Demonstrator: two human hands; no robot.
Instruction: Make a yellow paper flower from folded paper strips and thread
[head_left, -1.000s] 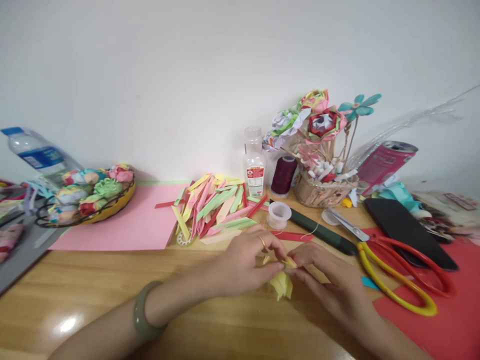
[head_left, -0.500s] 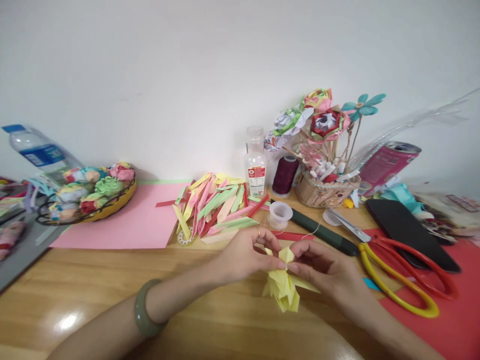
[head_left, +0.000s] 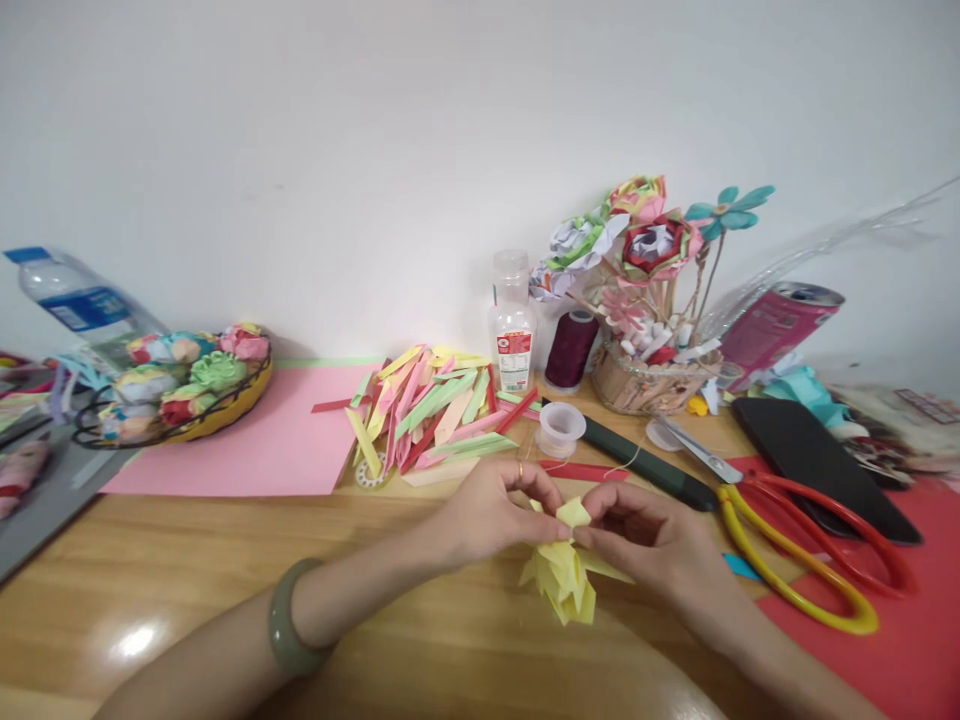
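A folded yellow paper flower [head_left: 564,580] hangs between my two hands, its pointed petals spreading downward over the wooden table. My left hand [head_left: 504,512] pinches its upper part from the left, with thumb and fingers closed on the paper. From the other side my right hand [head_left: 651,535] grips the same flower, the fingertips meeting close to the left thumb. The tight spot between the fingertips is partly hidden. Just beyond the hands stands a small clear plastic cup [head_left: 561,430], with red paper strips [head_left: 585,470] lying in front of it.
Colourful folded strips [head_left: 442,410] are piled on the left, by a pink sheet [head_left: 277,430] and a basket of paper flowers [head_left: 259,390]. Scissors [head_left: 802,550], a black phone [head_left: 825,460] and a dark green cutter [head_left: 645,465] lie right. Behind stand a bottle [head_left: 513,330] and thread spool [head_left: 571,350].
Both hands keep their pinch on the yellow paper flower. Its lower petals have turned slightly to the left; everything else looks the same.
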